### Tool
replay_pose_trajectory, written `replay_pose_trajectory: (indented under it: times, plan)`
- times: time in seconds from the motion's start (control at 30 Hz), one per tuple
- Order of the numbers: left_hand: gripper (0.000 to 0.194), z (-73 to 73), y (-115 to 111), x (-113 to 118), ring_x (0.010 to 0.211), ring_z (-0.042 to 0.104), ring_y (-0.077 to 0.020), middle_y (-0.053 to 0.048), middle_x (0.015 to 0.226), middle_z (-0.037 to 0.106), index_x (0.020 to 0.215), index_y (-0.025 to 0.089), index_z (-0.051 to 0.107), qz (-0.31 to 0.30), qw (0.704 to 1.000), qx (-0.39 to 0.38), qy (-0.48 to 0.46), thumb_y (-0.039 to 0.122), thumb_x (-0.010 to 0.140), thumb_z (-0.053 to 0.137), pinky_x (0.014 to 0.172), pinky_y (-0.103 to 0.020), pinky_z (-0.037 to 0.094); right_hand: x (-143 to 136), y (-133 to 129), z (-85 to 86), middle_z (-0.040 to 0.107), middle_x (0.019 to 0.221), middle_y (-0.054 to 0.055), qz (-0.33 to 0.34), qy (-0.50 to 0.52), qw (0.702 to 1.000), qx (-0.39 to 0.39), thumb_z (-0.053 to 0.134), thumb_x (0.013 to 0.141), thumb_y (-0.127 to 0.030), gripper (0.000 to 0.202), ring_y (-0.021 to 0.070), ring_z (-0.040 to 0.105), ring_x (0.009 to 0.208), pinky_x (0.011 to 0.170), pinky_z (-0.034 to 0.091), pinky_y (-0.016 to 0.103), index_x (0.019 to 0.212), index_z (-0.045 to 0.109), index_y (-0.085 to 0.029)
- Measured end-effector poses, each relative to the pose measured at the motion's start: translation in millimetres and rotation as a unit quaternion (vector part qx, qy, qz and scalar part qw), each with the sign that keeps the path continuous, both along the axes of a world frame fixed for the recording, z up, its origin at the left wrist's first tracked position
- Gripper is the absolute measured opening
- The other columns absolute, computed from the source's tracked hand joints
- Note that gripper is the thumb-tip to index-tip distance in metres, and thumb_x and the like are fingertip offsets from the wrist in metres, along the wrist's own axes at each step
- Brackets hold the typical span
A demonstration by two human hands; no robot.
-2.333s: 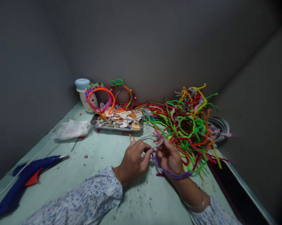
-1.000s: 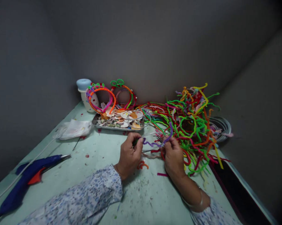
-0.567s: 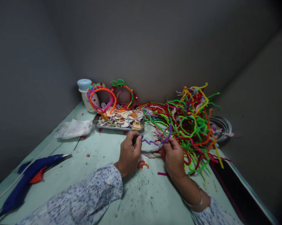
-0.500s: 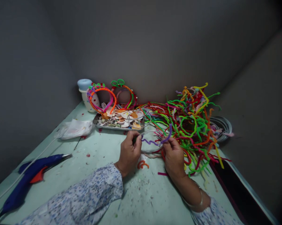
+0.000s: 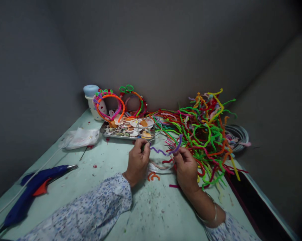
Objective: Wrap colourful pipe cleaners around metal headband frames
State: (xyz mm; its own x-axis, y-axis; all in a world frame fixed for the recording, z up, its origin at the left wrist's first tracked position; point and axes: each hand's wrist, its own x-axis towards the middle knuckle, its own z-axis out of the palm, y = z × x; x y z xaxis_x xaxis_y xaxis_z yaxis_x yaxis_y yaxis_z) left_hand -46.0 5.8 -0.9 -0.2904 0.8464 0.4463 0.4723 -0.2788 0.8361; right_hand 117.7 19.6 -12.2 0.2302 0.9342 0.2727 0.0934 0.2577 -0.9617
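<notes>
Between my two hands stretches a wavy purple pipe cleaner [image 5: 159, 151], its right end sticking up past my fingers. My left hand [image 5: 137, 160] is closed in a pinch on its left end. With thumb and forefinger together, my right hand [image 5: 186, 167] grips it near the other end. A thin wire hoop [image 5: 163, 139] curves behind it between the hands; whether my fingers hold it too I cannot tell. On the table below lie a coil of pale wire [image 5: 162, 170] and small orange pipe cleaner pieces [image 5: 154, 176].
A heap of coloured pipe cleaners [image 5: 203, 134] fills the right side, beside a wire coil [image 5: 238, 137]. At the back are a tray of shells [image 5: 125, 136], decorated headbands [image 5: 110, 96] and a lidded jar [image 5: 91, 90]. A blue glue gun [image 5: 37, 182] and plastic bag [image 5: 82, 138] lie left.
The purple pipe cleaner and both hands have shifted slightly left, its free right end standing more upright. More of the pale wire coil below shows now.
</notes>
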Motion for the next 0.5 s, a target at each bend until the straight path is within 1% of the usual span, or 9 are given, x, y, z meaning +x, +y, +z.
replay_pose_trajectory:
  times: [0.07, 0.17, 0.23, 0.33, 0.43, 0.5]
  plan:
    - [0.009, 0.0, -0.2, 0.0, 0.068, 0.055, -0.0122, 0.002, 0.076, 0.058, 0.092, 0.02, 0.052, -0.002, 1.0, -0.003, 0.004, 0.028, 0.093, 0.047, 0.065, -0.022, 0.04, 0.4, -1.1, -1.8, 0.061, 0.073, 0.0, 0.014, 0.023, 1.0, 0.003, 0.067, 0.076, -0.043, 0.026, 0.016, 0.055, 0.065, 0.062, 0.046, 0.029, 0.082, 0.064, -0.018]
    - [0.01, 0.1, -0.3, -0.1, 0.069, 0.055, -0.0126, 0.001, 0.077, 0.058, 0.091, 0.02, 0.052, -0.003, 1.0, -0.005, 0.007, 0.028, 0.093, 0.046, 0.065, -0.022, 0.04, 0.6, -2.8, -6.0, 0.062, 0.072, -0.001, 0.057, 0.096, 0.993, -0.033, 0.065, 0.08, -0.046, 0.03, 0.0137, 0.053, 0.057, 0.053, 0.043, 0.026, 0.093, 0.064, -0.019]
    - [0.01, -0.1, -0.2, -0.1, 0.069, 0.055, -0.0126, 0.001, 0.077, 0.059, 0.091, 0.02, 0.052, -0.003, 1.0, -0.005, 0.011, 0.028, 0.093, 0.046, 0.064, -0.022, 0.04, 0.3, -3.8, -8.1, 0.063, 0.074, 0.0, 0.085, 0.135, 0.986, -0.048, 0.064, 0.082, -0.046, 0.033, 0.0135, 0.054, 0.056, 0.052, 0.044, 0.026, 0.102, 0.063, -0.02]
    - [0.01, -0.5, 0.1, 0.2, 0.069, 0.054, -0.0125, 0.001, 0.077, 0.059, 0.091, 0.02, 0.053, -0.01, 1.0, -0.004, 0.018, 0.027, 0.093, 0.046, 0.065, -0.022, 0.04, -0.9, -5.3, -8.0, 0.062, 0.071, -0.003, 0.115, 0.149, 0.981, -0.045, 0.068, 0.08, -0.042, 0.037, 0.0134, 0.056, 0.057, 0.054, 0.047, 0.026, 0.11, 0.061, -0.022]
    - [0.011, -0.3, -0.5, 1.2, 0.069, 0.054, -0.0124, 0.001, 0.077, 0.058, 0.091, 0.02, 0.053, -0.023, 0.999, -0.001, 0.023, 0.027, 0.094, 0.045, 0.065, -0.022, 0.04, -1.6, -7.4, -5.7, 0.06, 0.061, -0.005, 0.175, 0.141, 0.972, -0.072, 0.068, 0.08, -0.04, 0.036, 0.0124, 0.054, 0.048, 0.047, 0.045, 0.024, 0.109, 0.061, -0.02]
    - [0.012, 0.6, -1.6, 2.1, 0.07, 0.054, -0.0123, 0.001, 0.078, 0.057, 0.09, 0.02, 0.053, -0.031, 0.999, 0.002, 0.027, 0.027, 0.094, 0.045, 0.065, -0.022, 0.04, -1.2, -8.6, -4.5, 0.063, 0.063, -0.003, 0.211, 0.137, 0.964, -0.081, 0.067, 0.082, -0.04, 0.033, 0.0119, 0.055, 0.047, 0.046, 0.044, 0.023, 0.107, 0.063, -0.019]
